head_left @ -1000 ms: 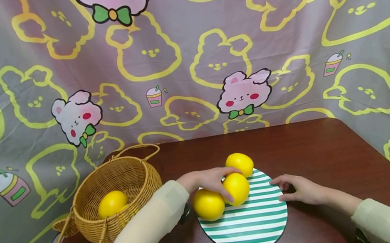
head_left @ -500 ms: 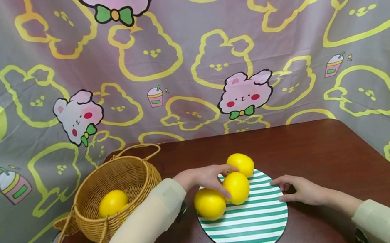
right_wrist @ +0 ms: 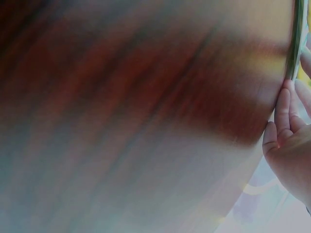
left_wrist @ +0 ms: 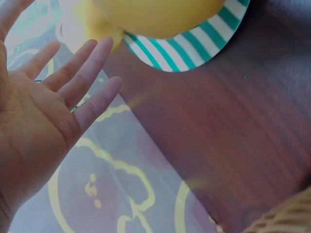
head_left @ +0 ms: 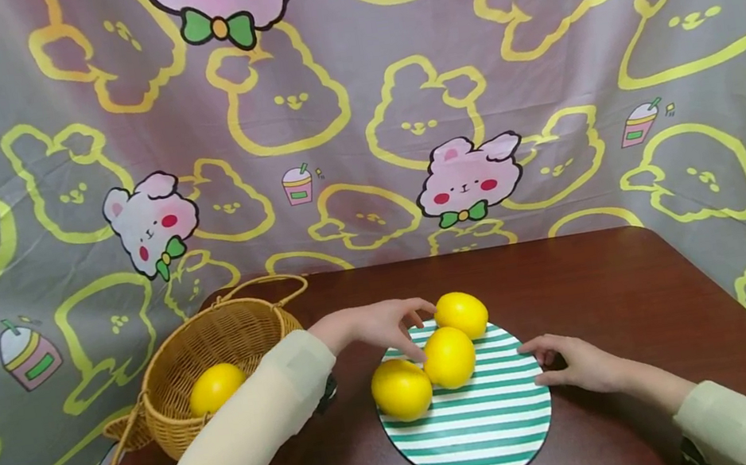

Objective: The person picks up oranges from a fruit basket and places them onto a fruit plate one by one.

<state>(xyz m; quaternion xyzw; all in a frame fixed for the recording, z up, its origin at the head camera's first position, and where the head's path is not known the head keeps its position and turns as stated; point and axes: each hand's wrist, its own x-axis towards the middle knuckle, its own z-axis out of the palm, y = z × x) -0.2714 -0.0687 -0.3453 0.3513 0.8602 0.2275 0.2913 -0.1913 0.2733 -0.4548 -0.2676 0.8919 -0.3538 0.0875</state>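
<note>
While three lemons cluster on the green-striped plate, the left hand, fingers spread, hovers empty beside them. Right hand, fingers loosely bent, touches the rim.

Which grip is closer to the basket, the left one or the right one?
Left. The left grip is between the basket and the middle yellow fruit; the right grip is farther away, at the striped plate's opposite edge.
</note>
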